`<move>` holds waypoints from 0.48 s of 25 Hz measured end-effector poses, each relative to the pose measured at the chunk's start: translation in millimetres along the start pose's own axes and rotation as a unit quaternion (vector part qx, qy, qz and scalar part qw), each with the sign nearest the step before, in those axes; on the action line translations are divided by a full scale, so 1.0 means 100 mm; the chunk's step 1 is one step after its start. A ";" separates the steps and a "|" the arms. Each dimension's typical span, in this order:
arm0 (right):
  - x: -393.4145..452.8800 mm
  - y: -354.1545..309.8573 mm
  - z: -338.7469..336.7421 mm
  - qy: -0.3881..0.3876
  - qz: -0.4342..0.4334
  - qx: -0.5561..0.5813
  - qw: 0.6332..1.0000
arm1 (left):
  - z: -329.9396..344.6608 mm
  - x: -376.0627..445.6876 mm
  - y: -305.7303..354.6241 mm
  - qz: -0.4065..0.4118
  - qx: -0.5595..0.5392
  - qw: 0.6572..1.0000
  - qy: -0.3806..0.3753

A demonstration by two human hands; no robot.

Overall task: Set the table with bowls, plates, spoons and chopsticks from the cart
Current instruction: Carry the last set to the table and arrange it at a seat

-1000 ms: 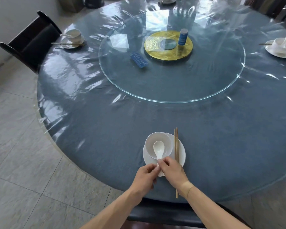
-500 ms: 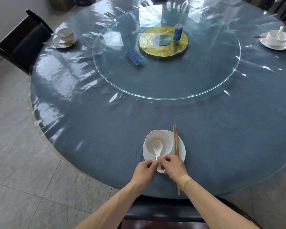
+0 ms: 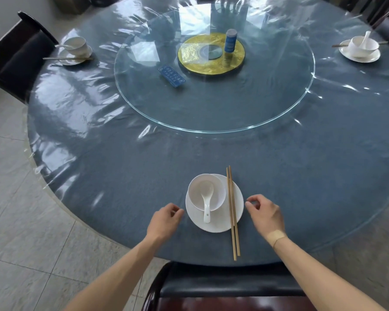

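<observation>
A white plate lies on the blue round table near its front edge. On the plate's left half stands a white bowl, and a white spoon rests in it with its handle over the rim toward me. A pair of wooden chopsticks lies across the plate's right side, pointing away from me. My left hand hovers just left of the plate, fingers loosely curled, holding nothing. My right hand hovers just right of it, likewise curled and holding nothing.
Two more settings of plate, bowl, spoon and chopsticks sit at the far left and far right. A glass turntable carries a gold disc, a blue tube and a blue flat box. Dark chairs stand at the left and right below me.
Both hands have let go of the spoon handle and moved apart to either side of the plate. The spoon now rests in the bowl on its own.
</observation>
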State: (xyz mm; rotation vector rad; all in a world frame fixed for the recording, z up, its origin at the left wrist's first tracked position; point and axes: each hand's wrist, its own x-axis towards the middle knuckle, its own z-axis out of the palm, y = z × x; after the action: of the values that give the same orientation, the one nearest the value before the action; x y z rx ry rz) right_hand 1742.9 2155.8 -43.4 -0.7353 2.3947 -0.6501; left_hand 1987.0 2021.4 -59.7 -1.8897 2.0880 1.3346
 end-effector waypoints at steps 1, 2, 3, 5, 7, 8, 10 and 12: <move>0.04 0.06 -0.01 -0.015 0.004 -0.021 1.000 | -0.01 0.04 0.01 0.001 0.008 1.000 0.004; 0.07 0.11 0.00 -0.037 0.007 -0.043 0.998 | 0.00 0.07 0.03 0.003 0.014 1.000 0.004; 0.10 0.14 0.01 -0.061 0.006 -0.061 0.996 | 0.02 0.09 0.05 0.007 0.022 1.000 0.002; 0.13 0.16 0.05 -0.101 0.000 -0.071 0.992 | 0.08 0.13 0.09 0.019 0.028 0.999 0.005; 0.15 0.15 0.08 -0.118 -0.011 -0.061 0.991 | 0.16 0.16 0.12 0.036 0.026 0.999 0.009; 0.17 0.14 0.09 -0.122 -0.013 -0.048 0.991 | 0.19 0.16 0.14 0.043 0.029 0.999 0.009; 0.17 0.12 0.12 -0.140 -0.010 -0.013 0.990 | 0.22 0.16 0.16 0.048 0.028 0.998 0.018; 0.17 0.11 0.13 -0.150 -0.005 0.014 0.989 | 0.26 0.17 0.16 0.050 0.019 0.998 0.032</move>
State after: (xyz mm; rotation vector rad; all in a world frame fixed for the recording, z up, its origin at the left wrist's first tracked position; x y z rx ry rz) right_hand 1735.4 2149.2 -65.2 -0.7736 2.1043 -0.5333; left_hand 1956.5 2021.3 -76.5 -1.8592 2.2503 1.2605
